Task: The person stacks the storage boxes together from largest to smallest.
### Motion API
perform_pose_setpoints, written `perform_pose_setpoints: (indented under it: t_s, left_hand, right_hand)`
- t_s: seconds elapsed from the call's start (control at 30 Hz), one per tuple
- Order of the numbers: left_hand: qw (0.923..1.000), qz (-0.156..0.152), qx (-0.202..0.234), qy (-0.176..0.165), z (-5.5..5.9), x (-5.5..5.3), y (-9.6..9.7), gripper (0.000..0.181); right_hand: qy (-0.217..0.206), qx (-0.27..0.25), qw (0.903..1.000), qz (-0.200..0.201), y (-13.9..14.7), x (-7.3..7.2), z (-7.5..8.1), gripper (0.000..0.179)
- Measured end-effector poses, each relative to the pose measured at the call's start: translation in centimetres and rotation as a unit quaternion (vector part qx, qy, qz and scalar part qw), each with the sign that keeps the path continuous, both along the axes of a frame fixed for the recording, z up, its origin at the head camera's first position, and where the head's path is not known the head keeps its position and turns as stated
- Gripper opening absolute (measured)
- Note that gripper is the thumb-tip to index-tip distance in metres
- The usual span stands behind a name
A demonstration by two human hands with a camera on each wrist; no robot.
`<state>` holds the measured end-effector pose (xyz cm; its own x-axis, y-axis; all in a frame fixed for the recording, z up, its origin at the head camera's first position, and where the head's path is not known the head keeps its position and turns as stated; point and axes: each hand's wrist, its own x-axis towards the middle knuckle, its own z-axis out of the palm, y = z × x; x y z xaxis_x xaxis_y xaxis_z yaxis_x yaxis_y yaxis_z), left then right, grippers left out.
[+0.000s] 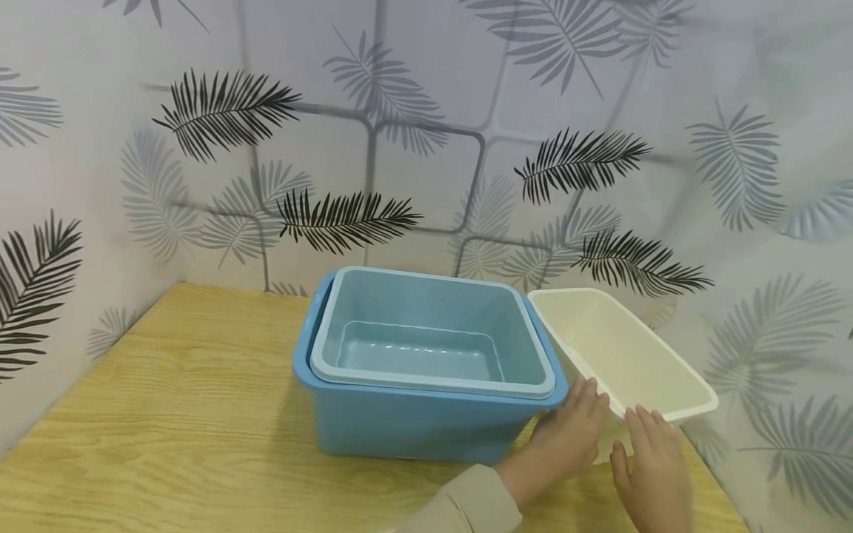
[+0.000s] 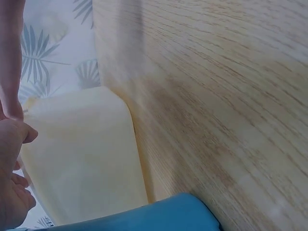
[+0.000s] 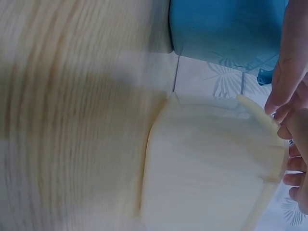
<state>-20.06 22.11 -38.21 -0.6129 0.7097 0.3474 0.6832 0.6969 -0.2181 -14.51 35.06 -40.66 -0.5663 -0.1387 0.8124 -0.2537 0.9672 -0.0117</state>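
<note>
A cream plastic storage bin (image 1: 633, 348) stands at the right of the table, beside the blue bins. My left hand (image 1: 574, 429) holds its near rim close to the blue bin's corner. Farther right along that same rim, my right hand (image 1: 656, 466) has its fingers over the edge and its thumb on the outer side. In the left wrist view, the left hand (image 2: 14, 173) is at the rim of the cream bin (image 2: 86, 154). The right wrist view shows the right hand (image 3: 299, 159) at the rim, close to the other hand.
A light blue bin (image 1: 426, 296) sits nested inside a larger blue bin (image 1: 420, 422), just left of the cream one. Both stand on a wood-grain table (image 1: 166, 414). Leaf-patterned wall covering (image 1: 426, 170) rises behind and on both sides.
</note>
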Motion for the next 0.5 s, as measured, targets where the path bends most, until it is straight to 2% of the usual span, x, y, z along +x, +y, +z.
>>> perform_pose_setpoints:
  t_s: [0.1, 0.33, 0.5]
  left_hand:
    - [0.9998, 0.0, 0.014, -0.015, -0.05, 0.1, -0.1, 0.059]
    - [0.9996, -0.006, 0.029, -0.004, -0.14, 0.13, -0.22, 0.056]
    - [0.9992, -0.009, 0.032, -0.024, -0.03, 0.04, -0.27, 0.055]
  right_hand:
    - [0.0, 0.005, 1.0, 0.003, -0.36, -0.07, -0.07, 0.045]
    - [0.014, -0.018, 0.9997, -0.003, -0.72, -0.09, -0.26, 0.039]
    - [0.007, -0.035, 0.9993, -0.014, -0.68, 0.13, -0.28, 0.038]
